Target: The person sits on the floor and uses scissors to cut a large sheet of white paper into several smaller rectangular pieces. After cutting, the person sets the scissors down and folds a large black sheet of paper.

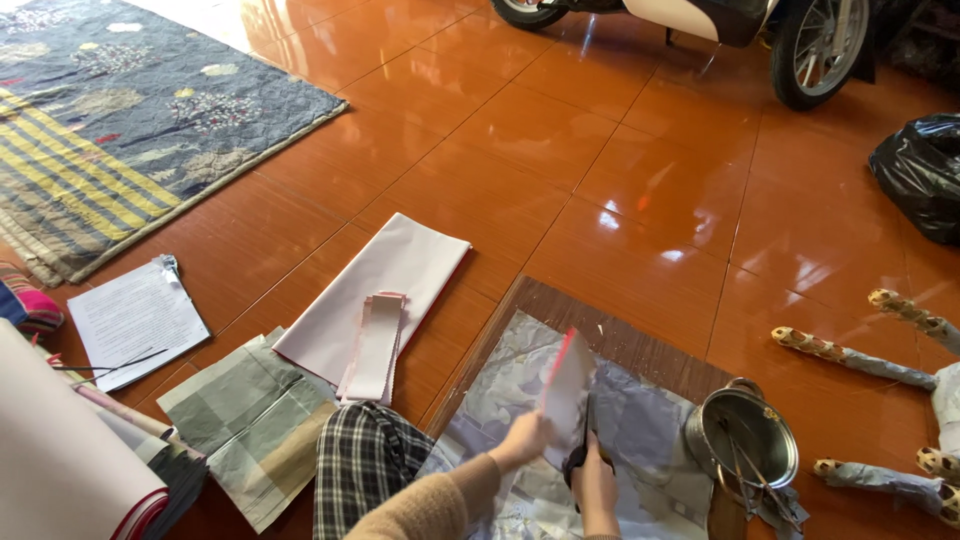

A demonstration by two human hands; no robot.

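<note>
Hands: our left hand (522, 438) pinches the lower edge of a white paper sheet with a red edge (566, 392), fingers closed on it and holding it upright. Our right hand (597, 487) is curled shut around the black handles of scissors (583, 447), whose blades rise into the bottom of the sheet.
Sheet position: we see it held in the air between both hands, above a crinkled, pale grey printed cloth (640, 420).
Work surface: the cloth lies over a brown, streaked wooden board (610, 335), set on glossy orange floor tiles (560, 140).
Sleeve: soft tan knit on our left forearm (430, 505); black and white plaid fabric (362, 462) just beside it.
Left of the board: a flat pale pink folded sheet with a red edge (400, 275), long and rectangular, with a narrow stack of pinkish strips (375, 345) resting on its near end.
Nearer left: patchy green and grey paper (250, 420), creased; a white printed page (135, 318); a thick roll of pale paper (60, 470).
Right of the board: a round, shiny steel pot (765, 415) holding thin metal tools, touching the cloth's edge.
Far right: paper-wrapped sticks with woven tips (850, 355), well apart from our hands; a black plastic bag (925, 175).
Background: a quilted, patterned rug (120, 110); a scooter wheel (820, 45).
</note>
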